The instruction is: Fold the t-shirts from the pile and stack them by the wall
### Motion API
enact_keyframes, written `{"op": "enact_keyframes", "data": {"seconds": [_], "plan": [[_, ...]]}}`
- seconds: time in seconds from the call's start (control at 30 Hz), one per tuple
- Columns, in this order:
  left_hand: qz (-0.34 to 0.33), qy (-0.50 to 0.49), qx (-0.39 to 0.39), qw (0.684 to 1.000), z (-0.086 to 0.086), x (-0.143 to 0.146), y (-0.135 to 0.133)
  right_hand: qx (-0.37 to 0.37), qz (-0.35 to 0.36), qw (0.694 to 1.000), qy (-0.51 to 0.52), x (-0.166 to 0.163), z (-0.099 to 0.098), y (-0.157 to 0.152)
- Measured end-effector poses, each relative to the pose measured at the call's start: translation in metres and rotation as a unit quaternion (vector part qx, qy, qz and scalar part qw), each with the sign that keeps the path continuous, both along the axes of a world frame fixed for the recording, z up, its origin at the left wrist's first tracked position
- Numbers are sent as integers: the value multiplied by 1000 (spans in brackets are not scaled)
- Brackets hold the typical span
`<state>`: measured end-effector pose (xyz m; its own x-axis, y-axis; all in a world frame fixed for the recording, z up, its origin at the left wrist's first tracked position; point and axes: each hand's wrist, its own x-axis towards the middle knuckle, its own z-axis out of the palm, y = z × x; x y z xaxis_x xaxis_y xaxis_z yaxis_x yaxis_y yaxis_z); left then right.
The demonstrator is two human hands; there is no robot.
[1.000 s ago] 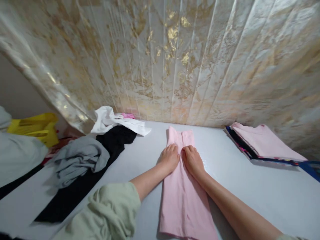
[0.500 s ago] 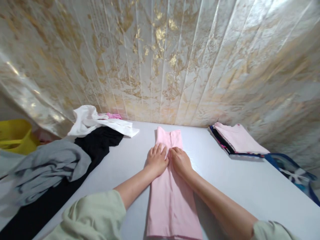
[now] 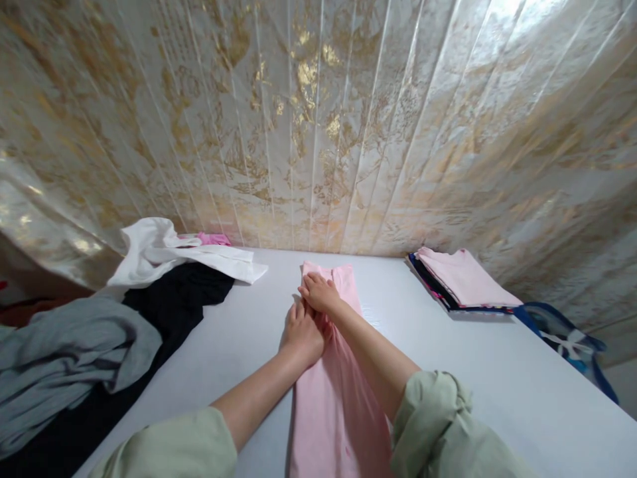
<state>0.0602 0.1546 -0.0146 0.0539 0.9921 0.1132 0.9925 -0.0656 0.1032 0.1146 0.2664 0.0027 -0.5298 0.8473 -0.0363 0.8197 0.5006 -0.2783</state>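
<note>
A pink garment, folded lengthwise into a long narrow strip, lies on the white table in front of me. My left hand rests on its left edge, fingers stretched forward and apart. Just ahead of it, my right hand reaches across the strip and lies on the upper left part, its fingers extended and pressed down. The hands touch or slightly overlap, so part of the left fingertips is hidden. Small wrinkles show in the cloth beside the left thumb.
A stack of folded clothes with a pink one on top sits at the right, near a blue-edged bag. Left lie a grey garment, black cloth and white cloth. A gold-patterned curtain hangs behind the table.
My right hand has moved left and forward across the pink strip and its fingers have flattened. My left hand has slid slightly nearer and left. The view has shifted a little.
</note>
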Motion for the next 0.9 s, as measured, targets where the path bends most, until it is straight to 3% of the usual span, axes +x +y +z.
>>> {"op": "enact_keyframes", "data": {"seconds": [0.2,0.4,0.6,0.9], "plan": [[0,-5,-8,1000,-5,0,2,2,-19,1000,-10,-9,-6,17],[21,-28,-57,998,1,3,-1,-9,-20,999,-37,-11,-12,25],[16,-68,-41,997,4,1,-4,10,-19,998,-66,-13,-20,31],[-1,-51,-33,998,5,2,-7,48,-8,996,-73,-13,-7,6]]}}
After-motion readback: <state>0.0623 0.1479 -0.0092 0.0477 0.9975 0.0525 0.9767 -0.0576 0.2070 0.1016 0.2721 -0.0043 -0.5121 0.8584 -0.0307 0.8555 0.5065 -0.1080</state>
